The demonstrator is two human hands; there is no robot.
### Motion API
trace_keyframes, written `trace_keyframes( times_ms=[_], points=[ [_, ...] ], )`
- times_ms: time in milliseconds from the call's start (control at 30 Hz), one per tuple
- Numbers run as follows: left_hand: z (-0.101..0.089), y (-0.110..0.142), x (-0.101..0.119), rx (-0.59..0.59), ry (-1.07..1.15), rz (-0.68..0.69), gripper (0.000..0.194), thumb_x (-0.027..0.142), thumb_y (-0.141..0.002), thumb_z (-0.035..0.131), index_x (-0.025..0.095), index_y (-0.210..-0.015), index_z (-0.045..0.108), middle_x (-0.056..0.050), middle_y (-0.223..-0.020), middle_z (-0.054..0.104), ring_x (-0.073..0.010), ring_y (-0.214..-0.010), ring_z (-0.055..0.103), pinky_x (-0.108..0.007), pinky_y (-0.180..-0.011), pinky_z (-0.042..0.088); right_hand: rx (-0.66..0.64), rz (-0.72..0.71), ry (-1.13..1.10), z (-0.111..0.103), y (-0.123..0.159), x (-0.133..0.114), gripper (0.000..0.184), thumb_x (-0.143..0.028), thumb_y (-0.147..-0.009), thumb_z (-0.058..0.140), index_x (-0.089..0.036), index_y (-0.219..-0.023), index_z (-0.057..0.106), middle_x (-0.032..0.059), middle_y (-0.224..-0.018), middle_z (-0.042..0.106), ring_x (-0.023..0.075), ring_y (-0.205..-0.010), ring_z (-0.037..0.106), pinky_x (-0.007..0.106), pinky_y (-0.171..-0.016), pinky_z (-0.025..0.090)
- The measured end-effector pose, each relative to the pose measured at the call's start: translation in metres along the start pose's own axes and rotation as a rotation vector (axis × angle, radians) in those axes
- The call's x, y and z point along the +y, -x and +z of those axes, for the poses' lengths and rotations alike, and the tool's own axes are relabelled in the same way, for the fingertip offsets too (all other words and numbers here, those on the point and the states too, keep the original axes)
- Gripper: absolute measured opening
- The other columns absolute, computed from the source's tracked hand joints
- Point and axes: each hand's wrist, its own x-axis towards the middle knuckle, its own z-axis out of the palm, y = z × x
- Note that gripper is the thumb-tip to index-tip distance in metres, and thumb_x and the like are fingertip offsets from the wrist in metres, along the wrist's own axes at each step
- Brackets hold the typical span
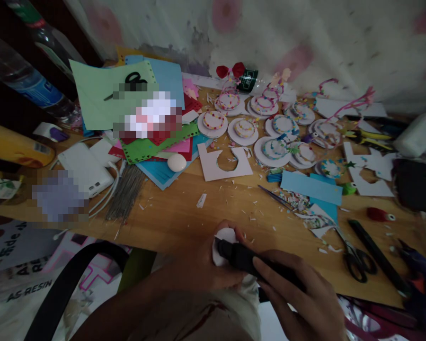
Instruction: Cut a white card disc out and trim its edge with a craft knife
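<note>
My left hand is closed around a small white paper disc at the near edge of the wooden table. My right hand grips a black pen-shaped tool whose tip rests against the disc. Both hands sit low in the head view, just above my lap. Farther back on the table lie several finished white discs with coloured rings.
A stack of coloured paper sheets with black scissors lies back left. A white cut-out sheet, blue paper, second scissors, tweezers, bottles, a white power bank and paper scraps surround the work area.
</note>
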Motion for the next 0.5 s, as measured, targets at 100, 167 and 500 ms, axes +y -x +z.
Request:
trace_keyframes(
  times_ms=[100,167,500],
  points=[
    [0.0,0.0011,0.0037,0.042,-0.078,0.036,0.034,0.021,-0.078,0.073,0.023,-0.102,0.049,0.003,-0.085,0.06,-0.0099,-0.067,0.056,-0.024,-0.065,0.047,-0.063,-0.058,0.018,-0.0025,0.0,0.0029,0.034,-0.01,-0.092,0.058,-0.022,-0.123,0.065,0.0097,-0.107,0.063,0.0163,-0.092,0.065,0.025,-0.071,0.057],
    [-0.0005,0.0019,0.004,0.063,-0.118,0.061,0.036,0.018,-0.076,0.074,0.023,-0.103,0.05,0.001,-0.092,0.061,-0.0127,-0.079,0.058,-0.026,-0.073,0.048,-0.078,-0.063,0.01,-0.0037,-0.0011,0.0044,0.035,-0.009,-0.093,0.056,-0.023,-0.123,0.065,0.0093,-0.106,0.063,0.015,-0.089,0.065,0.024,-0.069,0.056],
    [-0.0035,0.0014,0.006,0.01,-0.13,0.062,0.038,0.01,-0.074,0.068,0.023,-0.103,0.047,0.001,-0.095,0.062,-0.0094,-0.07,0.056,-0.022,-0.065,0.045,-0.052,-0.048,0.022,-0.0045,-0.0008,0.0041,0.032,-0.012,-0.093,0.057,-0.025,-0.121,0.066,0.0075,-0.103,0.067,0.0152,-0.086,0.068,0.024,-0.068,0.057]
  ],
)
